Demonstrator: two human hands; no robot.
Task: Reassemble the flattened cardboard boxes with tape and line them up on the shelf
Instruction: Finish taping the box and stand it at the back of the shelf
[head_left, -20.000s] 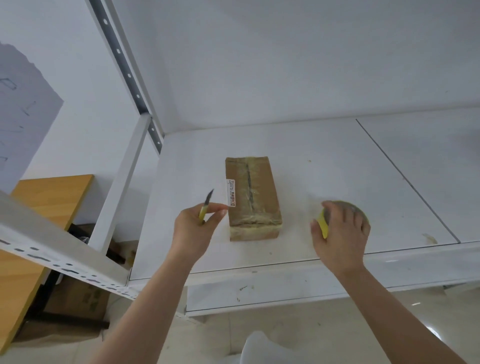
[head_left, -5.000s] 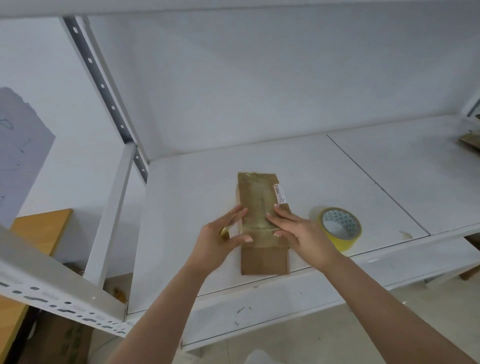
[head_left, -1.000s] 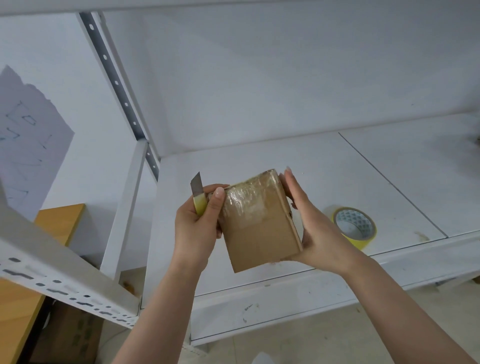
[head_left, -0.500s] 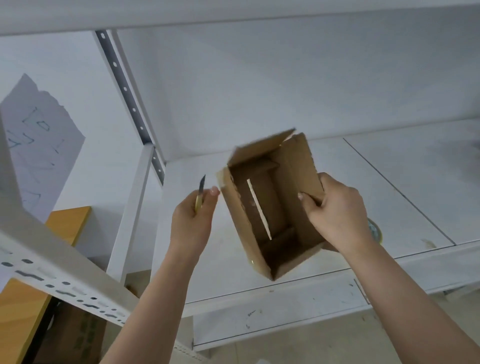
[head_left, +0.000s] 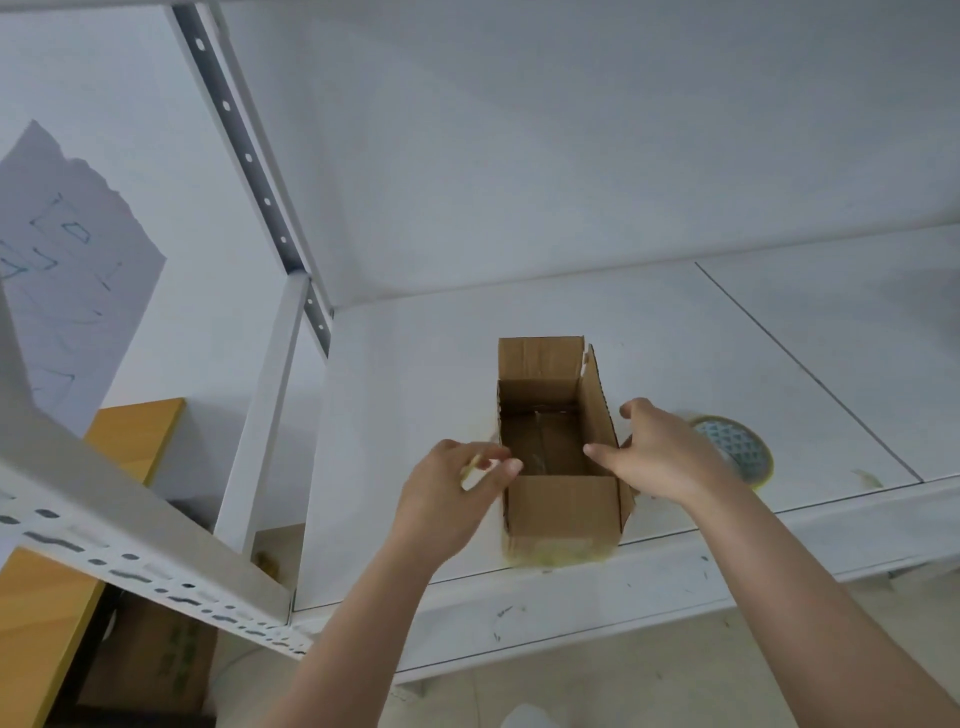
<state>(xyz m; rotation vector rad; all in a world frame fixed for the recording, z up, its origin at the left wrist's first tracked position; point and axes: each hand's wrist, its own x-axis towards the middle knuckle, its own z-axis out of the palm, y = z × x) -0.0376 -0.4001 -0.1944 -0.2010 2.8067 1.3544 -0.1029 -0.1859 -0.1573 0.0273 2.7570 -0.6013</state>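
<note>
A small yellow-handled cutter (head_left: 471, 469), only partly visible and blurred, is being pinched between the thumb and curled fingers of the left hand (head_left: 452, 499), which is being held just beside the near left corner of the open cardboard box (head_left: 558, 452); whether that hand is touching the cardboard cannot be told. The right hand (head_left: 657, 452) is being held with fingers relaxed and spread, the thumb being laid along the top edge of the box's right wall and the other fingers being kept outside that wall, so the wall is being steadied rather than gripped. The box is being stood open side up on the white metal shelf (head_left: 675, 332), close to the shelf's near edge, with the hands at its near end. Its long axis is being kept running from near to far, away from the person, and its four top flaps are being left upright and unsealed; tape is showing along the bottom seam inside and at the near lower edge. The right hand is judged the nearer to the roll of yellow tape (head_left: 737, 447), which is lying flat on the shelf just right of the box and partly hidden behind that hand. Farther out, a perforated white shelf upright (head_left: 249, 161) is rising at the left, and a wooden tabletop (head_left: 36, 623) is showing beyond it.
</note>
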